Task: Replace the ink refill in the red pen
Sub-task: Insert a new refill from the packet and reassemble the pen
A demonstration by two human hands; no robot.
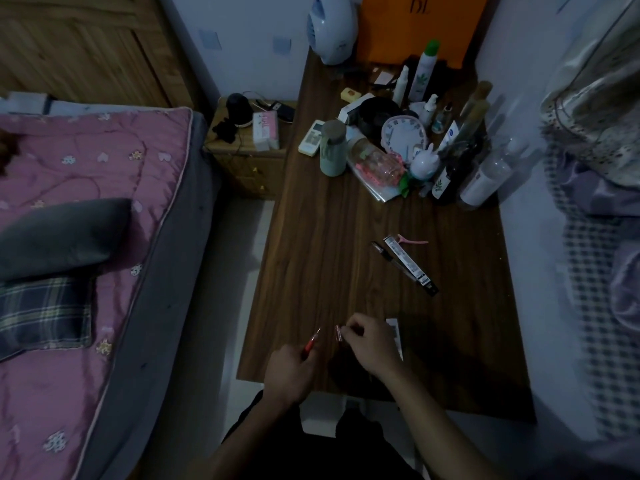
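Observation:
My left hand (289, 372) grips the red pen (310, 344) near the table's front edge, its thin tip pointing up and to the right. My right hand (370, 344) pinches a small reddish pen part (338, 333) just right of that tip, a short gap between the two pieces. Under my right hand lies a white paper packet (396, 336), partly hidden. Farther back on the wooden table (329, 254) lie a black pen (384, 253) and a long dark refill package (410, 265) side by side.
A pink hair clip (414, 241) lies behind the package. Bottles, a clock, a remote and jars crowd the table's far half (398, 140). A bed with a pink quilt (86, 220) stands left, a nightstand (249, 147) between them, and checked fabric (595, 271) hangs at right.

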